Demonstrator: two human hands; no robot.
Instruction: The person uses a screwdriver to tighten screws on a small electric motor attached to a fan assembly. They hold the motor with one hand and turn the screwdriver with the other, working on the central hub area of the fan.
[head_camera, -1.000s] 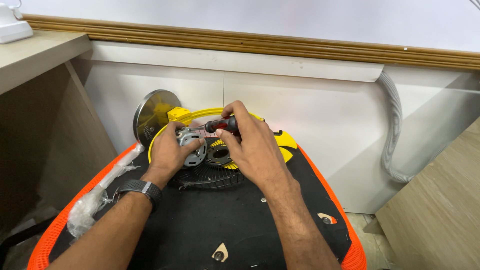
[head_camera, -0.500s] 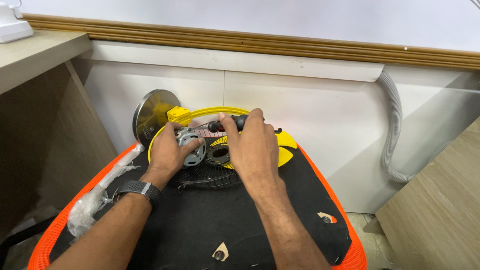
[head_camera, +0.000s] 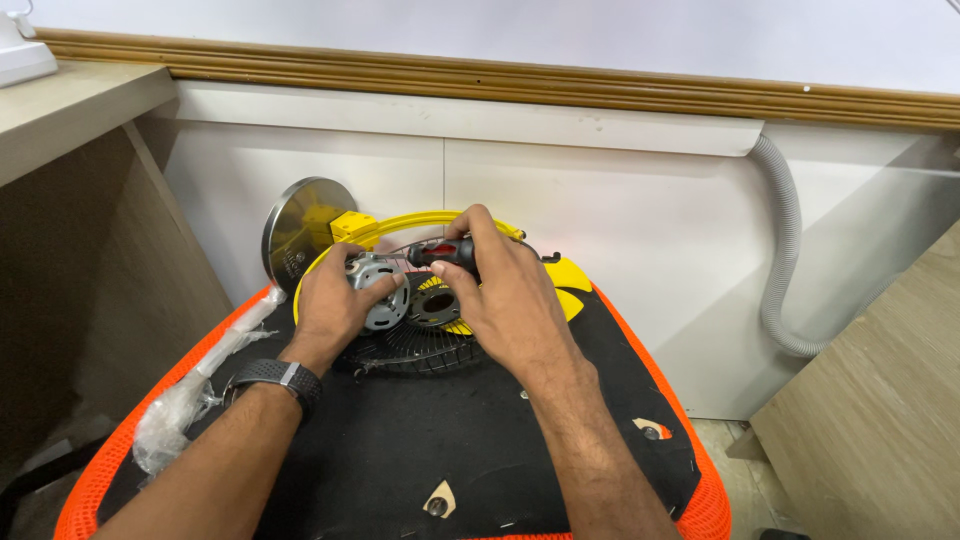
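Right now your right hand (head_camera: 505, 295) grips the red-and-black screwdriver (head_camera: 445, 252), its long axis lying left-right, tip toward the grey motor (head_camera: 378, 290). Your left hand (head_camera: 335, 305) clasps that motor, just left of the tip, on the black fan grille (head_camera: 410, 350).

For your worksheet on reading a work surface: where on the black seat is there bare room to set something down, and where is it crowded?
Bare: the black seat between the two forearms, below the wire grille, and the strip right of the right forearm up to the orange rim. Crowded: the far end, where the left hand holds the grey motor and the right hand grips a screwdriver.
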